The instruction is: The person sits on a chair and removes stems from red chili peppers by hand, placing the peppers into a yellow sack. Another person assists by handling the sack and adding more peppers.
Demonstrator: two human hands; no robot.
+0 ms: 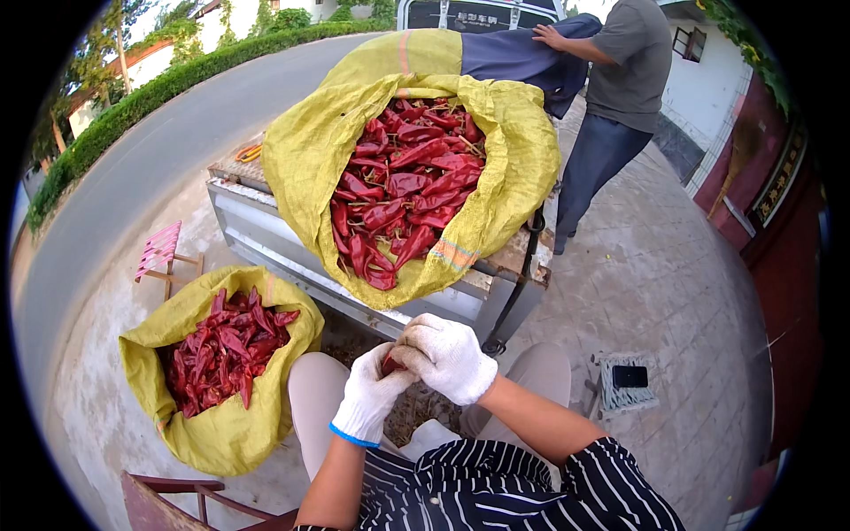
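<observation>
Both my hands wear white knit gloves and meet over my lap. My left hand (376, 390) grips a dark red chili pepper (392, 364), mostly hidden between the gloves. My right hand (443, 355) bends over its upper end, with soiled fingertips against it. Just beyond, a large open yellow woven sack (292, 156) full of dried red chilies (408, 186) lies on a metal truck bed. On the ground to the left stands a smaller open yellow sack (219, 441), also holding red chilies (229, 352).
A person (624, 73) stands at the right of the truck bed (265, 222), a hand on dark cloth (511, 56). A pink folding stool (159, 249) is left. A phone (629, 376) lies on a woven stool (647, 398) at right. A wooden chair (143, 501) is lower left.
</observation>
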